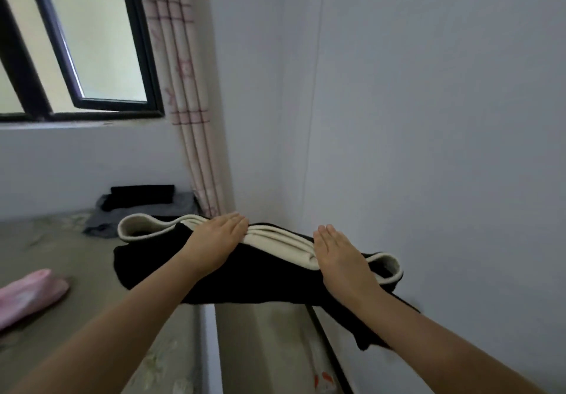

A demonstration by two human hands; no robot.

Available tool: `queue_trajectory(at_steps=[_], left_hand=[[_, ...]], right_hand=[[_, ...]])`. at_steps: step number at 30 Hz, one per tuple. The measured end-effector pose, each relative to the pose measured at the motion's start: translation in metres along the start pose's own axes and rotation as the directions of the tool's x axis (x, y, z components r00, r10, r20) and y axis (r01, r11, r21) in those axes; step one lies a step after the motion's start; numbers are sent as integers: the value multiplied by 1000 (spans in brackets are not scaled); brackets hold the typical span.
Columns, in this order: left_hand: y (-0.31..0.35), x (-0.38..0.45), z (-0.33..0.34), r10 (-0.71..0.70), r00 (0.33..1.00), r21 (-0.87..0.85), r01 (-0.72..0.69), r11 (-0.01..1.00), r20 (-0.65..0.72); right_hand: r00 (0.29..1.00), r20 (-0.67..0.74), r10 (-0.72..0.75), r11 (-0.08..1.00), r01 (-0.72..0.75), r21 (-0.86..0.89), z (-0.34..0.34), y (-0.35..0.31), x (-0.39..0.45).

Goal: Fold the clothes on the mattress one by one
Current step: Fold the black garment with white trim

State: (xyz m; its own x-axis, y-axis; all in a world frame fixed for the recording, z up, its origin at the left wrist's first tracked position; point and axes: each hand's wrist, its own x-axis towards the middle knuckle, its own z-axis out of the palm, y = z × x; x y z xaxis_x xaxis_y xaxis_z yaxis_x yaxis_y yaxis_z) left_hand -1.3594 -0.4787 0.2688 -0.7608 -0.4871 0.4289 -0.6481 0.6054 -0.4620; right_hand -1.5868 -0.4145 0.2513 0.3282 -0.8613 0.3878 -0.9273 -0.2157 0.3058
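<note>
The mattress (76,258) runs up to the wall (428,148) on the right and to the wall under the window (92,44) at the far end, where a curtain (190,111) hangs into the corner. Its near-right edge drops off beside a dark rail (330,350) along the wall. Open mattress surface lies to the left and toward the viewer.

A black garment (245,274) with cream trim, folded into a long bundle, lies across the mattress close to the right wall; its right end hangs past the mattress edge. The left hand (219,242) lies flat on the bundle's middle, fingers straight and together, clamped on nothing. The right hand (343,258) lies flat on the bundle's right part, fingers straight too, the cream folds showing between the two hands.

Behind the bundle, in the far corner, sits a pile (141,206) of grey and black folded clothes. A pink garment (27,295) lies well apart at the left.
</note>
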Motion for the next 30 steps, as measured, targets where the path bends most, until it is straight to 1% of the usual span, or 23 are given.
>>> queue_trajectory(at_steps=[2,3,4,5,6,8,9,10,11,12,14,16,18,19,21,23,25,28,30], left_hand=[[-35,16,25,-37,999,10,37,999,36],[-55,25,35,-80,995,12,79,997,61],[-74,32,44,-163,983,-5,164,986,83],[-93,36,57,-246,957,29,245,969,156],[-110,39,67,-316,922,8,322,947,223],[-143,47,77,-342,912,-35,358,933,226],[-159,50,79,-342,906,-17,357,934,249],[-175,51,86,-344,912,22,348,937,223],[-191,53,92,-361,903,65,356,932,234],[-206,54,103,-375,902,117,358,926,213],[-243,53,130,-429,872,160,401,902,236],[-274,46,159,-496,813,85,496,864,304],[-319,44,196,-548,737,137,543,829,396],[-339,45,211,-570,688,170,561,810,449],[-376,47,237,-607,615,210,595,776,504],[-418,47,260,-643,550,256,619,742,532],[-456,44,277,-671,507,275,647,711,541],[-499,26,305,-724,429,310,698,645,540],[-529,8,328,-753,397,308,736,603,525]], right_hand=[[999,27,-25,998,24,58,21,8,58],[994,78,-70,995,64,80,32,13,86],[979,134,-154,984,140,108,39,16,112],[964,193,-182,974,150,170,43,18,138],[962,193,-192,968,154,198,51,20,166],[967,109,-231,955,205,213,67,22,221],[963,77,-257,947,235,218,73,20,245],[956,68,-286,938,265,223,78,16,269],[951,51,-305,930,286,231,85,12,292],[948,39,-316,923,297,246,94,8,315],[930,22,-366,897,347,273,117,-4,365],[911,39,-411,874,382,299,134,-17,401],[892,20,-452,840,418,347,162,-31,453],[877,15,-480,817,441,371,175,-39,479],[847,9,-531,768,477,427,200,-55,534],[835,-18,-550,731,492,473,220,-74,589],[823,-36,-566,702,505,503,235,-97,636],[790,-61,-610,665,552,502,260,-138,690],[780,-67,-623,661,569,489,282,-167,725]])
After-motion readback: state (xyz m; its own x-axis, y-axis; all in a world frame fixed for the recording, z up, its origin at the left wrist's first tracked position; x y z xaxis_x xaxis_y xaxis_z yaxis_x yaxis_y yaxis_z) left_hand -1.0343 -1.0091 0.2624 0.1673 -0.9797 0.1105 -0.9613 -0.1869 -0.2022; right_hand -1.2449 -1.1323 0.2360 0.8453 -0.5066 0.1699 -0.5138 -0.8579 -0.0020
